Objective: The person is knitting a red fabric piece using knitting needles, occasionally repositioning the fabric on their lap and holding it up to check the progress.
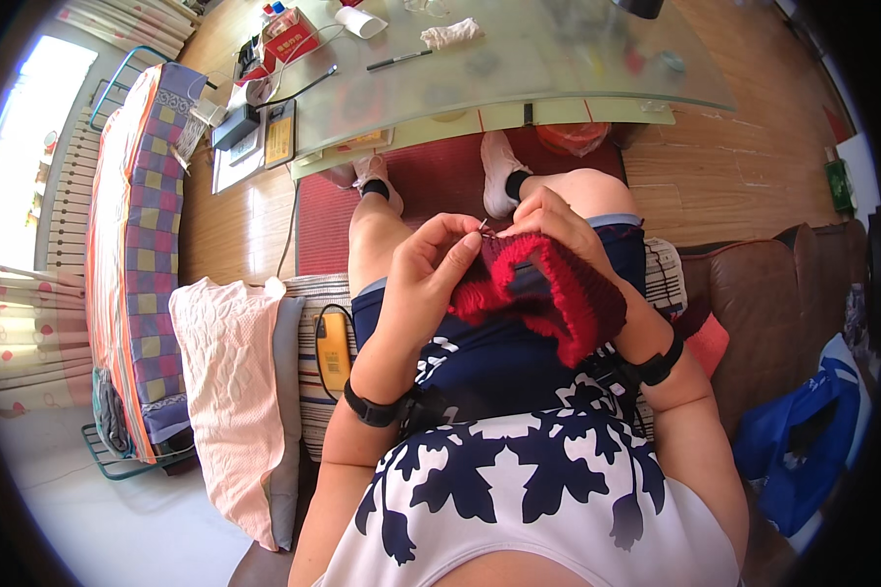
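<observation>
A red and maroon knitted piece (558,286) hangs from my fingers above my lap, its lower edge loosely curled. My left hand (437,268) pinches with thumb and index finger near the pale tip of a needle (484,224) at the work's upper edge. On the other side, my right hand (554,224) is closed on the top of the knitting, close to the needle. The rest of the needle is hidden by the fingers and the knitting. Dark maroon yarn shows beside my right thigh.
A glass-topped table (514,66) stands ahead, bearing a black pen (399,60), a crumpled white cloth (452,34) and a red box (291,37). A yellow phone (332,345) lies left of me beside a pink cloth (227,367). A blue bag (800,447) is at right.
</observation>
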Action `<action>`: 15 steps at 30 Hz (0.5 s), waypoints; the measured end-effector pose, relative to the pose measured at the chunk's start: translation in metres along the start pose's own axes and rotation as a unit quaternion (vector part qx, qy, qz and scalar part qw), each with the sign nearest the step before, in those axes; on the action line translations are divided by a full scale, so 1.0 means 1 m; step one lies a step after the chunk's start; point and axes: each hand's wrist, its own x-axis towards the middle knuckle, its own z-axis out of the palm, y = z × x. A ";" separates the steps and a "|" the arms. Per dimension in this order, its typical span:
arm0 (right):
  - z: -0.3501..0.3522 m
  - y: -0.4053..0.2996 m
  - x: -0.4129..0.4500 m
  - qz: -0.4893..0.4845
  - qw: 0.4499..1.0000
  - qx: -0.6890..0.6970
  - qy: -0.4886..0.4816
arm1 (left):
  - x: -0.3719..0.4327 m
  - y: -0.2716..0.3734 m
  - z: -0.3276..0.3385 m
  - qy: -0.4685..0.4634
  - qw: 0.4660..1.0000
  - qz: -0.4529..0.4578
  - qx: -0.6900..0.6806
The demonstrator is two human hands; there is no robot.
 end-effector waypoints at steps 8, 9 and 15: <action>0.004 0.000 0.011 -0.057 0.993 -0.096 0.039 | -0.001 -0.003 0.004 -0.010 0.999 -0.007 0.047; 0.003 0.000 0.014 -0.077 0.986 -0.142 0.044 | -0.001 -0.002 0.004 -0.010 0.999 -0.007 0.047; 0.007 0.005 0.013 -0.074 0.976 -0.177 0.105 | -0.002 0.003 0.003 0.016 1.000 0.016 -0.007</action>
